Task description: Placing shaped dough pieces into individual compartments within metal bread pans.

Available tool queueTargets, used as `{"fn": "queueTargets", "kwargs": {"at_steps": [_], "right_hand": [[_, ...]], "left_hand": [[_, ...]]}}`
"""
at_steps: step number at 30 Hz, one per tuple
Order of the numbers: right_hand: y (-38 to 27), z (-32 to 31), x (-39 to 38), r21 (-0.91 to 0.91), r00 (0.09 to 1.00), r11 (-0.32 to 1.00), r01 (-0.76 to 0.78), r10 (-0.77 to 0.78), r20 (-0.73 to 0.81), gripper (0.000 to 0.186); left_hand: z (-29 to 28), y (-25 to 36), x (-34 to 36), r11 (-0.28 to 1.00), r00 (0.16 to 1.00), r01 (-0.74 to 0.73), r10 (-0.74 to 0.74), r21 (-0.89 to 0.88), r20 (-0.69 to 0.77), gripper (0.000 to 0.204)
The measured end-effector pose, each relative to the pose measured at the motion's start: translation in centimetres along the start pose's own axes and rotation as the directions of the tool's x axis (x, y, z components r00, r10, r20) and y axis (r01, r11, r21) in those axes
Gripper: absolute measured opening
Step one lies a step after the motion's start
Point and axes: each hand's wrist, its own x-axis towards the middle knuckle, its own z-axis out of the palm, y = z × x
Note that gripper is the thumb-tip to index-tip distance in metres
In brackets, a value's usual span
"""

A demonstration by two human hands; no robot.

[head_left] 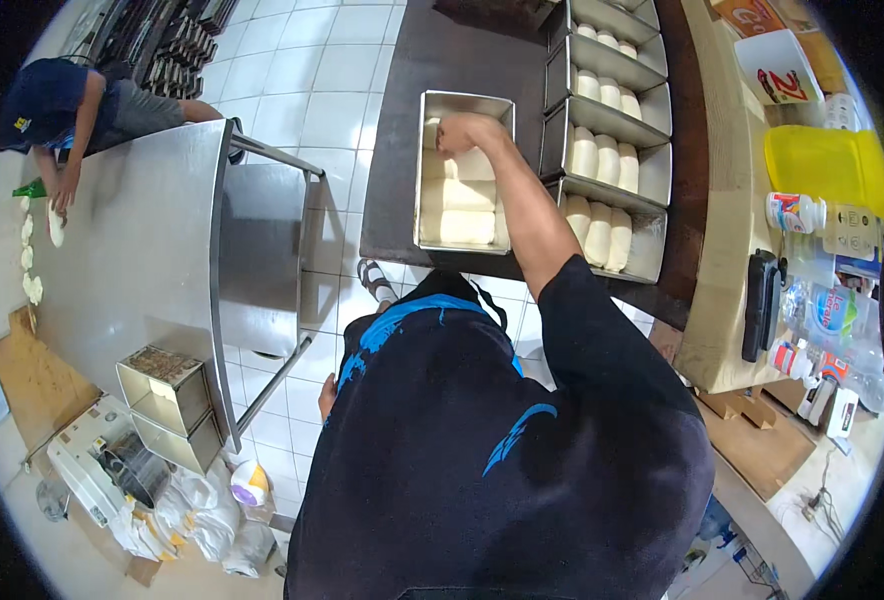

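My right hand (459, 134) is inside the upper end of a metal loaf tin (421, 230) on the dark table (472, 40), its fingers curled down at pale dough (467, 226) laid in rolls; whatever they may hold is hidden. To the right of that tin stands a column of more tins (647, 245), each holding several dough rolls (599, 240). My left hand (327, 398) hangs low beside my body, mostly hidden by my dark shirt, so its fingers are unclear.
A steel table (152, 250) on the left carries stacked tins (169, 398) and dough pieces (32, 288); a co-worker (102, 120) handles dough there. Bottles and containers (827, 320) crowd the right-hand counter. A machine (112, 465) and white sacks (212, 520) sit at lower left.
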Motion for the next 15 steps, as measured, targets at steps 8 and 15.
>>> {"fn": "queueTargets", "kwargs": {"at_steps": [8,15], "right_hand": [[-1.7,-0.7,-2.4,0.034,0.999,0.999,-0.042,0.043,-0.015,0.027],[0.1,0.0,-2.2,0.010,0.976,0.989,-0.149,0.146,0.164,0.021]], "left_hand": [[0.9,-0.1,-2.5,0.960,0.986,0.168,-0.168,0.225,-0.018,0.057],[-0.5,0.0,-0.5,0.989,0.988,0.061,-0.078,0.134,0.129,0.061]]}}
